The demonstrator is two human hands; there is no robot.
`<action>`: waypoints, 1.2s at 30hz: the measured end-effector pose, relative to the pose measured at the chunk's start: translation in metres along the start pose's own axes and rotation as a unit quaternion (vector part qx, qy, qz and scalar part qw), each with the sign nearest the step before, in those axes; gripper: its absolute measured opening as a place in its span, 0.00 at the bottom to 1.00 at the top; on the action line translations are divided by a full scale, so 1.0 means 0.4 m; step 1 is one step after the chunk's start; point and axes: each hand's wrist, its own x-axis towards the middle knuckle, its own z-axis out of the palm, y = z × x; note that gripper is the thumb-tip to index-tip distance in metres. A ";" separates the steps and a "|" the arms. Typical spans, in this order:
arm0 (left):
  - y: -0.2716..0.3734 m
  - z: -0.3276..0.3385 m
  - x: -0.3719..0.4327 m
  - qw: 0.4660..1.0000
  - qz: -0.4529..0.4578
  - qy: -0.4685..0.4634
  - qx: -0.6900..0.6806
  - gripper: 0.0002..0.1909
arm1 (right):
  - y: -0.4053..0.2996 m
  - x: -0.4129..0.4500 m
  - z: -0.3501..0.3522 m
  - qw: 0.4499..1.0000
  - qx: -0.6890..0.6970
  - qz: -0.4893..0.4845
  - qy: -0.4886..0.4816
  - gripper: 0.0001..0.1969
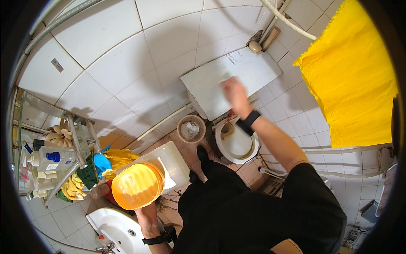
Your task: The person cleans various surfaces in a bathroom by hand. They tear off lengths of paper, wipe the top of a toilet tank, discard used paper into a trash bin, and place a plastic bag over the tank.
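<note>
My left hand (pixel 146 216) grips an orange plastic basin (pixel 138 185) from below, beside the white washbasin (pixel 109 219). Behind it stands a translucent plastic tub (pixel 176 162). My right hand (pixel 234 90) is over the white lid of a box-shaped cistern (pixel 209 85), blurred; its fingers are bent, and whether they hold anything cannot be told. Below my right forearm is a squat toilet bowl (pixel 239 144) with a stained drain. A small oval beige object (pixel 254 46) rests at the lid's far corner.
A wicker-like wastebasket (pixel 191 128) with crumpled white paper stands by the toilet. At left, a metal rack (pixel 76 143) bears bottles (pixel 63 156) and cloths (pixel 103 163). A yellow cloth (pixel 352 79) hangs at the right. Hoses (pixel 349 150) run along the tiled wall.
</note>
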 end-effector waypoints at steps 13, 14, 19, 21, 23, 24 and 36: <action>0.007 0.013 0.006 1.000 0.007 -0.015 0.001 0.38 | -0.172 -0.126 0.050 0.994 0.025 -0.056 -0.086 0.08; 0.005 0.012 -0.003 1.000 0.012 -0.011 -0.008 0.37 | -0.128 -0.112 0.026 0.996 -0.026 -0.069 -0.053 0.07; 0.008 0.001 -0.027 1.000 0.001 -0.002 -0.020 0.37 | 0.190 -0.061 -0.119 0.972 -0.112 0.176 0.105 0.06; 0.009 0.000 -0.034 1.000 -0.010 0.000 -0.018 0.37 | 0.183 -0.082 -0.086 0.969 -0.151 0.165 0.102 0.07; 0.003 -0.011 -0.041 1.000 -0.009 0.019 -0.020 0.37 | 0.094 -0.131 -0.016 0.985 -0.113 0.111 0.075 0.08; 0.006 -0.012 -0.046 1.000 -0.011 0.018 -0.018 0.37 | 0.021 -0.165 0.016 0.991 -0.083 0.091 0.053 0.08; 0.000 -0.004 -0.049 1.000 0.002 0.009 -0.018 0.36 | -0.152 -0.252 0.033 0.925 0.286 0.246 -0.036 0.09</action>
